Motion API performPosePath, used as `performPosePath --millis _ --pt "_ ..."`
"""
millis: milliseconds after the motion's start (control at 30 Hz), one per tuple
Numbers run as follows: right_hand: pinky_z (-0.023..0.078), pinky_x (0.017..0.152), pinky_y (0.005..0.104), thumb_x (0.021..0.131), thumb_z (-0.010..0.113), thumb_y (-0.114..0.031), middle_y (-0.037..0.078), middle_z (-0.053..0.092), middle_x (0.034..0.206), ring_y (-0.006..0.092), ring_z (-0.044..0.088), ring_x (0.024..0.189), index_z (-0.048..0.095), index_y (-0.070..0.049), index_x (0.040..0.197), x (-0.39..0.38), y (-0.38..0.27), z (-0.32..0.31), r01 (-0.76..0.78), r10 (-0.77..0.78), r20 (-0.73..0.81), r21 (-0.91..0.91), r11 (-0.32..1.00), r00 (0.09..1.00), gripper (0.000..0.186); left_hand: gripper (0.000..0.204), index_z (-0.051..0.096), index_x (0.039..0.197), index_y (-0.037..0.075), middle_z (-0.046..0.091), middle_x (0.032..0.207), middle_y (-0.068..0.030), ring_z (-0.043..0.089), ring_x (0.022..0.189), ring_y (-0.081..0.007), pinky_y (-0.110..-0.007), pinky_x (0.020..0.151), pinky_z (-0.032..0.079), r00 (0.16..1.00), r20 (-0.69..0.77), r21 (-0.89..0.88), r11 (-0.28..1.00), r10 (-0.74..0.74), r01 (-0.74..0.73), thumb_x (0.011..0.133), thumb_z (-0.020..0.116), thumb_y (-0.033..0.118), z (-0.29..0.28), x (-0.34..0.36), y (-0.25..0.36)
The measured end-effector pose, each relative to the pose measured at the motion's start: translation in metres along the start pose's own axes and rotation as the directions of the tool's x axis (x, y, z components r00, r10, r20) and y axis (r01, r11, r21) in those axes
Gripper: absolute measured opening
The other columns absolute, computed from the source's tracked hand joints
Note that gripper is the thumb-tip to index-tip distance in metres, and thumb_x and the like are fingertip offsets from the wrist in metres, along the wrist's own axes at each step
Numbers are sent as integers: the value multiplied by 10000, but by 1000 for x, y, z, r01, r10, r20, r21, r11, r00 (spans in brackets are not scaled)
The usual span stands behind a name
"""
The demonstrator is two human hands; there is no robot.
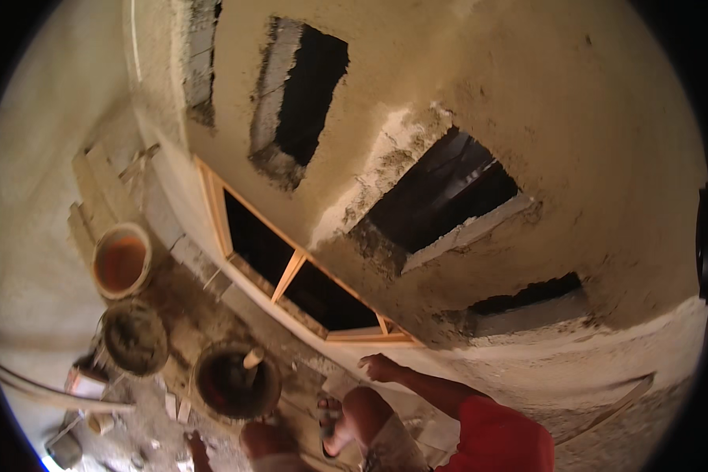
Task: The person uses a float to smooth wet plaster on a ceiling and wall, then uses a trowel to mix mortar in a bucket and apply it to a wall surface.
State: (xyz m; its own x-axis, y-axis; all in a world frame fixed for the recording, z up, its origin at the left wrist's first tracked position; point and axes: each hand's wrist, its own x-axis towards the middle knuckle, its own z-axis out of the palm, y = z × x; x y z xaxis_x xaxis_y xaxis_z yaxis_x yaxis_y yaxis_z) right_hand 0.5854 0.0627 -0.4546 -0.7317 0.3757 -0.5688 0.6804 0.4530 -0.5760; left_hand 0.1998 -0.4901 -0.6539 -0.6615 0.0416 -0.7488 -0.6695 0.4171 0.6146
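My right hand [379,367] reaches forward from a red sleeve, near the wall just below the lower corner of a wooden window frame [289,275]. Its fingers are curled in, and nothing shows in them. Low in the view, my left hand [197,448] hangs beside my knee; it is small and dim, so its fingers cannot be made out. Ahead of my knees stands a dark round tub [200,385], the nearest thing to my left hand. A tool with a pale wooden handle [253,359] leans inside it.
Farther left stand a tub of grey mortar-like stuff [134,338] and a tub with a reddish inside [122,261]. Planks [102,193] lie beyond them. The plastered wall [606,157] has several rough-edged openings. A bucket [86,382] and rubble lie below left.
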Motion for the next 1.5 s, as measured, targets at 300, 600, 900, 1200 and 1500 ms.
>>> performPosePath --millis 300,600,900,1200,1500 --pt "500 860 496 853 570 -88 256 652 1080 394 648 962 539 -66 1311 161 -6 52 132 -136 -70 -64 989 988 460 604 314 1486 123 506 1366 -186 583 1118 -233 -484 895 499 923 -263 281 938 280 -204 944 517 294 131 212 73" --pt "501 842 443 898 640 -456 198 653 1136 287 634 966 547 -96 1329 172 -14 52 363 -416 91 349 864 905 569 618 316 1487 119 535 1316 -179 586 1096 -236 -470 893 493 918 -188 397 882 348 -254 939 520 321 200 203 174" --pt "522 819 425 835 650 -207 193 672 1080 304 648 961 558 -9 1283 228 30 54 282 -286 -16 -120 952 958 498 634 319 1488 115 565 1267 -172 589 1074 -239 -455 891 487 934 -97 436 858 343 -270 934 523 347 243 201 193" --pt "523 771 452 825 640 -197 192 681 998 317 645 869 581 -15 1244 212 -27 41 331 -319 89 -206 921 943 461 651 322 1489 112 595 1217 -166 592 1052 -242 -440 889 481 932 -97 450 851 349 -272 929 525 373 233 198 201" --pt "515 738 475 830 622 -231 248 655 948 378 638 867 652 -15 1008 238 -32 56 618 -605 137 -243 747 785 282 668 324 1490 108 624 1168 -159 594 1030 -245 -425 887 475 938 -155 439 872 311 -217 925 528 400 196 197 164"
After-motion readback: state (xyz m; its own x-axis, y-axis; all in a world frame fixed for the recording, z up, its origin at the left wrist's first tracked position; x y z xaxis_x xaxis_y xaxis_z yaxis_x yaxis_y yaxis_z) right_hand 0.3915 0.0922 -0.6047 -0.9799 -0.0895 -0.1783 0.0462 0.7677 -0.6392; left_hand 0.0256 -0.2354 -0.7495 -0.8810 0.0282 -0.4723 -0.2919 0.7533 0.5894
